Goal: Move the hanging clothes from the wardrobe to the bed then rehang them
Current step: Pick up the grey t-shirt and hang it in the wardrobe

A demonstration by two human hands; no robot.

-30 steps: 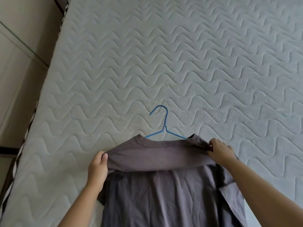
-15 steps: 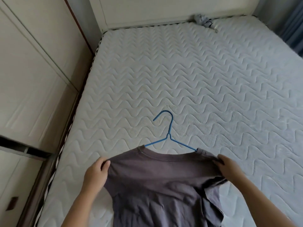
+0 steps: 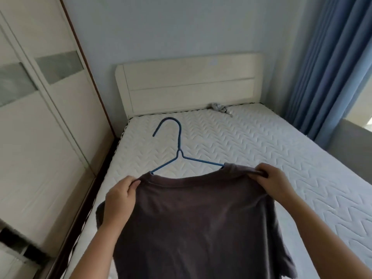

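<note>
1. While the left hand [image 3: 120, 195] is pinching one shoulder of the dark grey-brown cotton T-shirt [image 3: 201, 218] and the right hand [image 3: 275, 183] is gripping the other shoulder, both with fingers curled tight on the cloth, the shirt is hanging in the air over the near end of the white quilted mattress [image 3: 261, 158]. If one hand is letting go too early, I think the shirt is going to flop sideways.

2. Just past the hands, the thin blue wire hanger [image 3: 179, 146] is sitting inside the neck hole, with its hook and the tops of both arms poking out. The cloth is bunching up under the right hand, so the shirt is maybe sitting crooked. If it is tipping, the hanger is likely sliding out of one side.

3. Under all this, the mattress is lying flat. The shirt's bottom edge is running out of view, so I cannot tell if it is touching the mattress. It could be dragging and getting crumpled.

4. On the left, the cream sliding-door wardrobe [image 3: 40, 158] is standing just beside the mattress. The hook could be bumping or catching on a door while swinging over there.

5. Far off, a small grey crumpled thing [image 3: 218, 107] is lying by the cream wooden headboard [image 3: 189, 85], well apart from the shirt, so it is not getting in the way.
</note>
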